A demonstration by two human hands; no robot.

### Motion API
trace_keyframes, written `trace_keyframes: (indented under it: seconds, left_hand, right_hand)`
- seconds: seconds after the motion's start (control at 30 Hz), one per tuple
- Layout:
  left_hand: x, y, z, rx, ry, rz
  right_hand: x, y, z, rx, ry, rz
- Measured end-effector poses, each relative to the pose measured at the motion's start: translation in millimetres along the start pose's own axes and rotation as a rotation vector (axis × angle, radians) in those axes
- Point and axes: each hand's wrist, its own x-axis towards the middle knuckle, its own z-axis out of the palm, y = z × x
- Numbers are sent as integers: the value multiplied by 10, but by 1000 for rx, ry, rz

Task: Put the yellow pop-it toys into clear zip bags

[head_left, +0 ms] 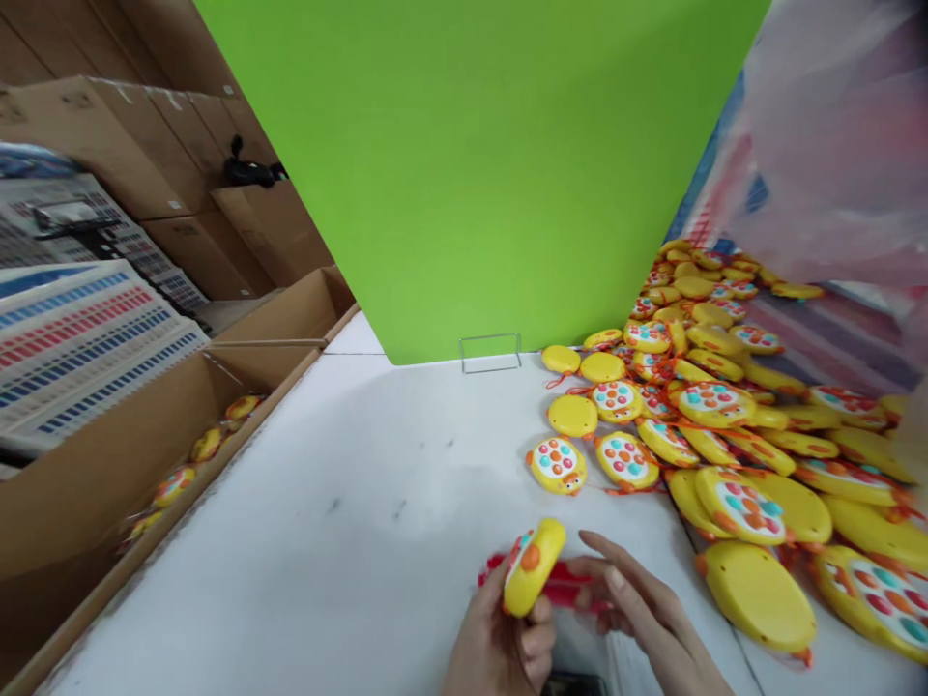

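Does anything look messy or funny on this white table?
Yes. The round yellow plastic button toys lie in a jumbled heap against the flat green board. Some are face-down, and thin orange cords tangle between them. It looks spilled, unlike the few toys in a row in the brown cardboard box.

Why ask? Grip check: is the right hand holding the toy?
No, the left hand holds the yellow toy; the right hand is apart from it.
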Motion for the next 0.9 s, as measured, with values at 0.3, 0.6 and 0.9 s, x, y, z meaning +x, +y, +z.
trace_keyframes:
  seconds: [0.3, 0.6, 0.9]
  left_hand:
    - [-7, -90, -73, -16, -291, -216]
    - [16, -164, 166, 327, 284, -28]
    - [-122, -184, 95, 1176, 221, 865]
  right_hand:
    - [28, 157, -45, -71, 0, -118]
    - [73, -53, -48, -402, -168, -511]
    - [-33, 77, 13, 22, -29, -321]
